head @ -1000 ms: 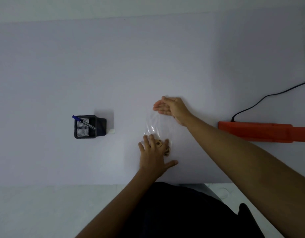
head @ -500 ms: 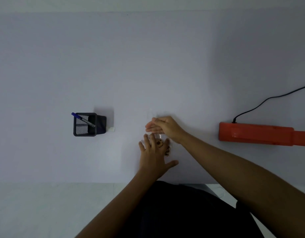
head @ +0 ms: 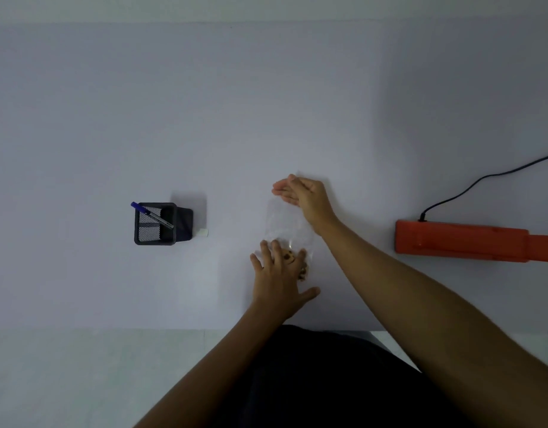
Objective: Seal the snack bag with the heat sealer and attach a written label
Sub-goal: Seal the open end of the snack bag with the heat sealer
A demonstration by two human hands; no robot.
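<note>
The left hand (head: 279, 279) lies flat, fingers spread, pressing the near end of the clear bag (head: 286, 225) and its snacks (head: 289, 257) onto the surface (head: 204, 118). The right hand (head: 303, 196), fingers straight and together, rests on the bag's far end, gripping nothing. The bag's edges are hard to make out. The orange sealer (head: 464, 240) lies well right, cut off; a pen holder (head: 157, 223) stands left.

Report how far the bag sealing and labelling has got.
Done: nothing yet; the snack bag lies flat on the table, apart from the orange heat sealer.
In hand: the left hand pins the snack end while the right hand presses flat near the far end, apparently smoothing it.
Left: sealing, then the label; the pen sits untouched in its holder.
</note>
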